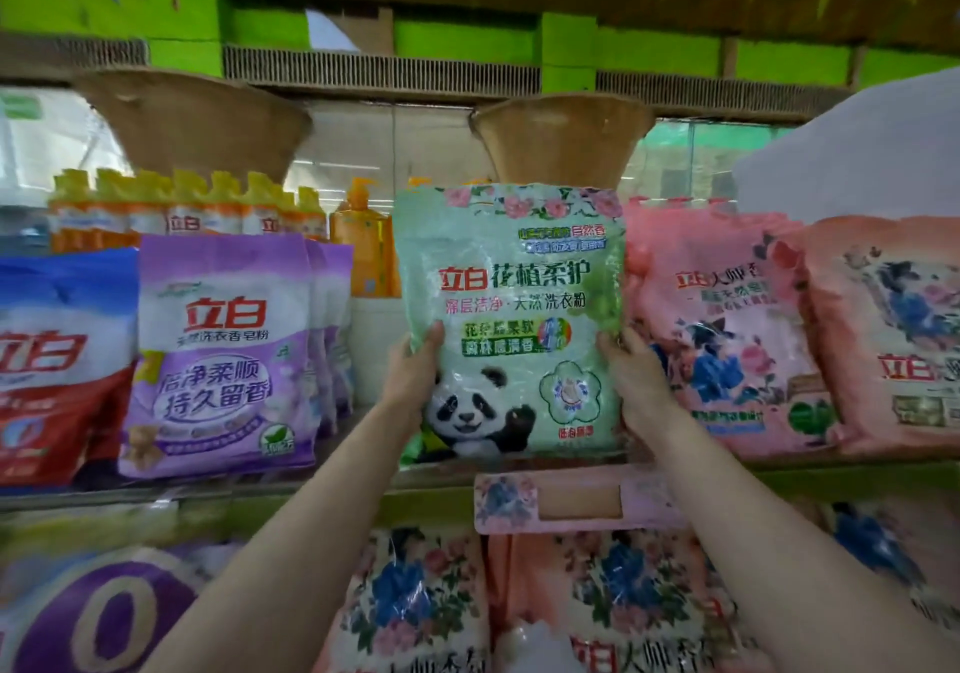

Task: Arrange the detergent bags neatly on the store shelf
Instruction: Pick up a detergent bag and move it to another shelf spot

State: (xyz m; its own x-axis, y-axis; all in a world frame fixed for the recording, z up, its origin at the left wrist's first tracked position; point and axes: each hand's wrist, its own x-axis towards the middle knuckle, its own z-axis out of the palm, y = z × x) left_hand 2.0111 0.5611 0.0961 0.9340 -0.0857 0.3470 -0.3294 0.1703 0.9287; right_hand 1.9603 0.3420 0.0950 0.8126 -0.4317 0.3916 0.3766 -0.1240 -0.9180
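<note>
Nearest to us, our two bare forearms are reaching up and forward from the bottom of the view, crossing in front of the flowered bags stacked on the lower level. They are meeting at the green bag with the panda on it, which we are holding upright with its printed face toward us and its bottom edge at the front lip of the shelf.

We are taking the bag by its two side edges, low down, probably because that keeps it flat and square while it is being settled into the gap. Our left hand is gripping the left edge, thumb on the front and the other fingers hidden behind. Our right hand is doing the same on the right edge, thumb lying over the front; its remaining fingers are out of sight too. Both wrists are bending back slightly and the elbows are sitting well below the hands.

The green bag is standing between the purple bags on our left, with open space on that side, and the pink bags on our right, which it is touching or nearly touching. Whether its base is fully resting on the shelf we cannot tell. Behind the purple row, orange bottles are lined up further back. In our judgement the bag needs pushing back and straightening.
</note>
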